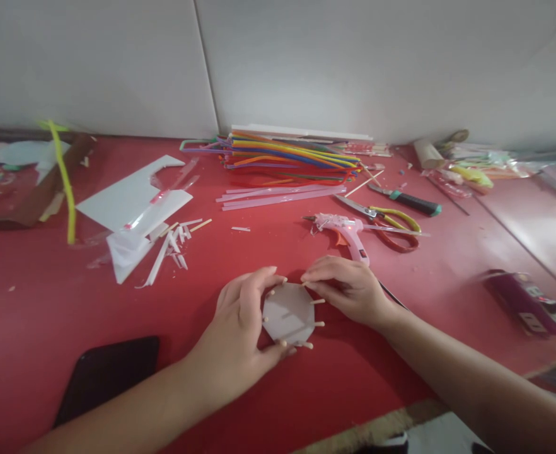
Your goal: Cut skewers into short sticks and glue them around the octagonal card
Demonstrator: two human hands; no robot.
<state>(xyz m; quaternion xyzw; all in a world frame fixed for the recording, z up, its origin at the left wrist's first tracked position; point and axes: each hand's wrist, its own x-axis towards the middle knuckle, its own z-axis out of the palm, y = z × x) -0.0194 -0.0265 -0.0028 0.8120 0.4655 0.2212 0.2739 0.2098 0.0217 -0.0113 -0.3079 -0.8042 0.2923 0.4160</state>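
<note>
A small pale grey, many-sided board (288, 313) sits on the red table between my hands, with several short wooden sticks (319, 324) standing around its edge. My left hand (247, 325) grips the board from the left, fingers at the far edge and thumb at the near edge. At the board's far right corner, my right hand (347, 287) pinches one short stick (306, 284) between thumb and fingertips. Just beyond that hand lies a pink hot glue gun (341, 230), its nozzle toward the left.
Scissors (396, 227) and a utility knife (413, 202) lie behind the glue gun. Colourful pipe cleaners (292, 154) and glue sticks (282, 197) are farther back. White board scraps (131, 202) lie left, a black phone (110, 375) near left, a purple box (526, 302) right.
</note>
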